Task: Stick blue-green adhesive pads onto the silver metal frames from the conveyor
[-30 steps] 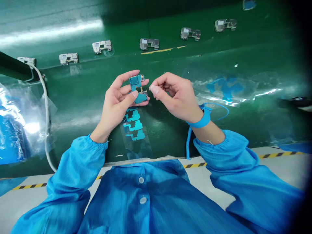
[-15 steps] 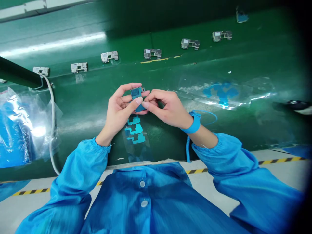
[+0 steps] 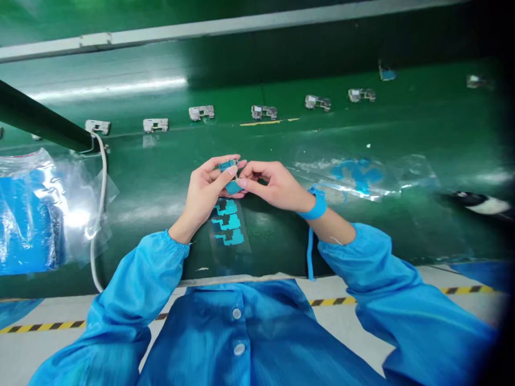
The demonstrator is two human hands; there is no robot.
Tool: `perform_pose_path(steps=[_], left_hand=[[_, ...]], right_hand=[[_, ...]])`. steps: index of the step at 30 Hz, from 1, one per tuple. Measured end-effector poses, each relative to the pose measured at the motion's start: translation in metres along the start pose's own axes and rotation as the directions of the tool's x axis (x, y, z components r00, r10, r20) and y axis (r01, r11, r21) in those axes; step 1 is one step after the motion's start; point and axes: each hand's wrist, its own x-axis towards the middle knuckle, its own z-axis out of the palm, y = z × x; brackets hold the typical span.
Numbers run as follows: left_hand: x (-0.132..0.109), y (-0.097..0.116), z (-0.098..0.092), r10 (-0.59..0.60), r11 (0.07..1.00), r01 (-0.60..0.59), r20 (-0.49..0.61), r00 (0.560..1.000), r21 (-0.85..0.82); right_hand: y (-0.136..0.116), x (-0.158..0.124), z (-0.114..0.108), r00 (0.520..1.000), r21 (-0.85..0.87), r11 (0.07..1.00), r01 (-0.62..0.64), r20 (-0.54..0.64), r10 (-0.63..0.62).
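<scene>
A small phone circuit board (image 3: pixel 233 187) with blue film on its face is in my left hand (image 3: pixel 203 187). The left thumb lies across the middle of the board, and the fingers support it from behind. At the board's right edge, my right hand (image 3: pixel 276 185) has thumb and forefinger pinched together against it; whether a bit of film is between those fingertips is hidden. Below the hands, a clear sheet (image 3: pixel 245 247) carries several blue cut-out film stickers (image 3: pixel 230 222). A blue wrist strap (image 3: pixel 316 206) circles my right wrist.
Several metal-shielded circuit boards (image 3: pixel 264 112) lie in a row along the green bench (image 3: pixel 277 252). To the left are a bag of blue sheets (image 3: pixel 28 225), a white cable (image 3: pixel 103 198) and a dark post (image 3: pixel 44 115). A clear bag with blue pieces (image 3: pixel 358 174) lies right, near a black-and-white object (image 3: pixel 480 203).
My view has tilted up, so the bench and the board row appear lower. The held circuit board has been tipped and shows more edge-on; both hands keep hold of it.
</scene>
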Motion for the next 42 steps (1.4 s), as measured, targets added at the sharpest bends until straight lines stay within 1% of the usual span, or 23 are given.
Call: perform_pose_path(steps=[2,3,5,6,7,8,9,11,14,16,18,21,23,25,27,29,31,33,35,36,38,40,42], left_hand=[[0.004,0.003,-0.003,0.048,0.999,-0.049,-0.064,0.997,-0.015],[0.006,0.005,-0.005,0.077,0.997,-0.079,-0.108,0.991,-0.014],[0.009,0.009,-0.01,0.134,0.991,-0.137,-0.193,0.972,-0.002],[0.01,0.011,-0.012,0.158,0.987,-0.16,-0.223,0.962,0.007],[0.011,0.013,-0.015,0.177,0.984,-0.179,-0.243,0.954,0.015],[0.013,0.015,-0.018,0.193,0.981,-0.194,-0.261,0.946,0.021],[0.014,0.017,-0.02,0.205,0.978,-0.207,-0.276,0.939,0.024],[0.016,0.02,-0.024,0.224,0.974,-0.227,-0.3,0.927,0.027],[0.017,0.026,-0.028,0.24,0.969,-0.243,-0.325,0.915,0.033],[0.018,0.028,-0.029,0.24,0.969,-0.243,-0.335,0.911,0.035],[0.02,0.027,-0.031,0.241,0.969,-0.245,-0.351,0.905,0.033],[0.023,0.021,-0.034,0.28,0.958,-0.279,-0.397,0.874,0.062],[0.026,0.015,-0.036,0.313,0.95,-0.29,-0.397,0.863,0.118],[0.028,0.009,-0.036,0.338,0.939,-0.296,-0.319,0.885,0.175],[0.029,0.005,-0.033,0.384,0.917,-0.347,-0.201,0.901,0.195],[0.03,0.002,-0.028,0.451,0.887,-0.428,-0.119,0.885,0.175],[0.029,0.0,-0.023,0.505,0.859,-0.488,-0.106,0.856,0.154],[0.027,0.001,-0.02,0.533,0.845,-0.516,-0.125,0.837,0.142],[0.024,0.007,-0.018,0.561,0.827,-0.549,-0.145,0.815,0.118],[0.021,0.011,-0.018,0.573,0.82,-0.564,-0.15,0.806,0.098],[0.016,0.019,-0.018,0.561,0.825,-0.564,-0.168,0.81,0.035],[0.011,0.026,-0.017,0.452,0.881,-0.469,-0.186,0.873,-0.063],[0.007,0.027,-0.012,0.252,0.945,-0.278,-0.16,0.955,-0.174]], right_hand=[[0.003,0.028,-0.018,0.999,-0.03,0.999,-0.034,0.031,0.035],[0.006,0.046,-0.029,0.999,-0.069,0.997,-0.038,0.001,0.039],[0.016,0.087,-0.049,0.988,-0.195,0.98,-0.042,-0.152,0.012],[0.023,0.107,-0.057,0.97,-0.294,0.954,-0.059,-0.244,-0.015],[0.029,0.126,-0.062,0.945,-0.418,0.904,-0.09,-0.322,-0.055],[0.035,0.143,-0.064,0.93,-0.526,0.842,-0.119,-0.356,-0.09],[0.041,0.157,-0.063,0.933,-0.608,0.783,-0.13,-0.343,-0.111],[0.048,0.18,-0.053,0.965,-0.727,0.68,-0.098,-0.237,-0.114],[0.051,0.201,-0.035,0.991,-0.803,0.592,-0.067,-0.123,-0.054],[0.049,0.209,-0.03,0.991,-0.777,0.623,-0.093,-0.132,-0.017],[0.043,0.212,-0.029,0.989,-0.651,0.752,-0.104,-0.149,0.008],[0.027,0.198,-0.024,0.988,-0.282,0.958,-0.059,-0.152,0.016],[0.013,0.178,-0.012,0.987,0.005,1.0,-0.025,-0.158,0.026],[-0.002,0.152,0.005,0.978,0.273,0.961,-0.033,-0.189,0.087],[-0.015,0.127,0.026,0.961,0.493,0.869,-0.038,-0.219,0.167],[-0.023,0.109,0.045,0.955,0.646,0.762,-0.04,-0.198,0.219],[-0.028,0.096,0.06,0.953,0.74,0.671,-0.045,-0.169,0.251],[-0.032,0.087,0.069,0.952,0.781,0.623,-0.053,-0.149,0.269],[-0.034,0.076,0.072,0.953,0.757,0.647,-0.087,-0.126,0.275],[-0.035,0.069,0.072,0.956,0.712,0.695,-0.103,-0.122,0.266],[-0.032,0.05,0.068,0.967,0.527,0.845,-0.093,-0.154,0.203],[-0.025,0.028,0.063,0.974,0.24,0.97,-0.044,-0.207,0.095],[-0.015,0.007,0.058,0.975,0.031,0.998,-0.052,-0.212,0.058]])
